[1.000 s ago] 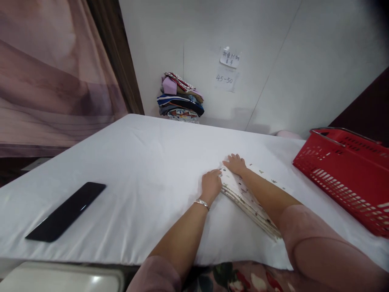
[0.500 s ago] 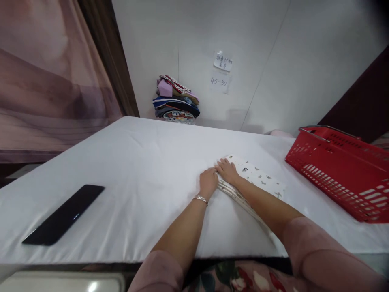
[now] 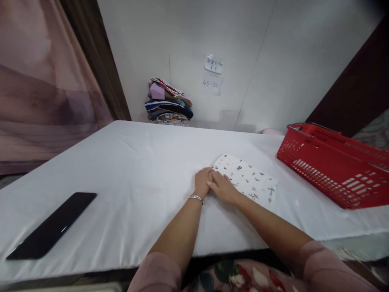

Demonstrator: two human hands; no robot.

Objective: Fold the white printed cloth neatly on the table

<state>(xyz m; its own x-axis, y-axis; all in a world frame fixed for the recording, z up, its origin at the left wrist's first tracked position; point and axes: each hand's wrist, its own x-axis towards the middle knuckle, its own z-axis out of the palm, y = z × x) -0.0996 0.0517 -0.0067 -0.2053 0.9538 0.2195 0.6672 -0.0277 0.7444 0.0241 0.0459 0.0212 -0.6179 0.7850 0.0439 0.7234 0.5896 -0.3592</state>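
Note:
A white cloth (image 3: 253,176) with small dark and grey printed figures lies folded on the table, right of the middle. My left hand (image 3: 203,180) is closed at the cloth's left corner, its fingertips partly hidden behind the other hand. Against it rests my right hand (image 3: 224,188), closed over the cloth's near left edge, with the thumb touching the left hand. The part of the cloth under both hands is hidden.
A red plastic basket (image 3: 322,170) with metal handles stands at the right. On the left lies a flat black panel (image 3: 51,227). Behind the white-covered table (image 3: 136,162) is a pile of folded clothes (image 3: 170,103) by the wall, beside handwritten paper signs (image 3: 212,75).
The cloth's layered near edge is now covered by the printed side, which lies flatter. My right hand has drawn back towards me, off the far left corner. The view has shifted slightly.

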